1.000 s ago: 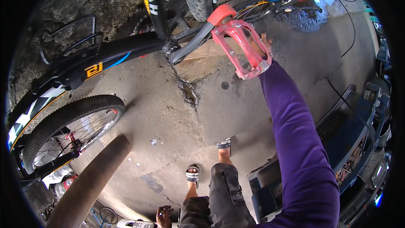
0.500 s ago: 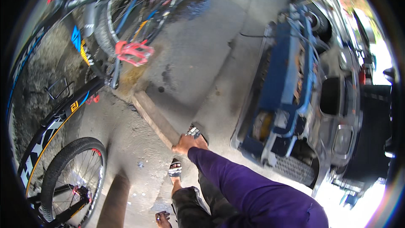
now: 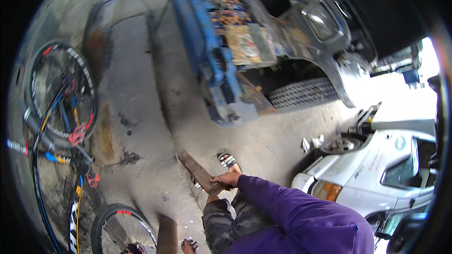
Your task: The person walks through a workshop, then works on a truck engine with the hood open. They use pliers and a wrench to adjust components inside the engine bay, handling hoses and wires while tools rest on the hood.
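Note:
My right hand, coming from a purple sleeve, grips the near end of a flat wooden board. The board slants forward and left, above the ground by my feet, partly covering my left sandal. At the lower edge, my left hand shows only in part, fingers curled; whatever it may hold cannot be made out. Beside it, a brown piece that looks like wood rises from the lower edge, and I cannot tell whether the hand touches it.
Bicycles lean along the left side. Ahead stands a dark vehicle with a blue metal bumper and a thick tyre. A white car is at the right. Concrete floor runs between, with a crack and stains.
My view has swung to the right, bringing the white car into sight and shifting the bicycles left. My right hand keeps the board, now held closer to my legs.

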`<state>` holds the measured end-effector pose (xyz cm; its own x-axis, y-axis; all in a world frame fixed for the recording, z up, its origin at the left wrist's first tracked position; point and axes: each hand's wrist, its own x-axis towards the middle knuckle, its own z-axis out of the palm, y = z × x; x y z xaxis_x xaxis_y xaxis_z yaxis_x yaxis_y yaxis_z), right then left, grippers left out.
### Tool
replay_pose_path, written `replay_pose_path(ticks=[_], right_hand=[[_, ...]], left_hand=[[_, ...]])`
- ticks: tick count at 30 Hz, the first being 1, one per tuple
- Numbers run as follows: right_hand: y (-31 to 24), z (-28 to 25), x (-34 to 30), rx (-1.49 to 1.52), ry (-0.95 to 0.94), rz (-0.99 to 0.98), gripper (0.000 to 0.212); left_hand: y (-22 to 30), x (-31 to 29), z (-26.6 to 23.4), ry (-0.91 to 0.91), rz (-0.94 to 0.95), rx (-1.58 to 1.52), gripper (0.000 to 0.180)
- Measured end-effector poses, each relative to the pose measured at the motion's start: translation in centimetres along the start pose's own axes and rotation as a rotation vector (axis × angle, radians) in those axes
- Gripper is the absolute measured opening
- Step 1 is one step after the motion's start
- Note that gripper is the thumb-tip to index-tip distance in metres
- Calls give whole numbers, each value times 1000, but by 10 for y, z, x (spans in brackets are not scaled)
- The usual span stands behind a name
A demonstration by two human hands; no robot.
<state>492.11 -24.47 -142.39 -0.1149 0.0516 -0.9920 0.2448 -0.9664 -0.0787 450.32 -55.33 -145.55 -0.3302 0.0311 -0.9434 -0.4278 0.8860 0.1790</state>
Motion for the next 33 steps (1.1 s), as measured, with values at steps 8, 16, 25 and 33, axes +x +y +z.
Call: replay_pose_path(ticks=[8, 16, 25, 33], right_hand=[[130, -166, 33, 836, 215, 208, 51], [217, -402, 42, 890, 495, 67, 67], [284, -472, 61, 535, 509, 65, 83], [338, -418, 15, 243, 397, 89, 65]], left_hand=[[116, -25, 131, -174, 297, 306, 32], [120, -98, 253, -142, 460, 573, 36], [54, -157, 374, -183, 512, 834, 38], [62, -259, 524, -434, 857, 1123, 37]])
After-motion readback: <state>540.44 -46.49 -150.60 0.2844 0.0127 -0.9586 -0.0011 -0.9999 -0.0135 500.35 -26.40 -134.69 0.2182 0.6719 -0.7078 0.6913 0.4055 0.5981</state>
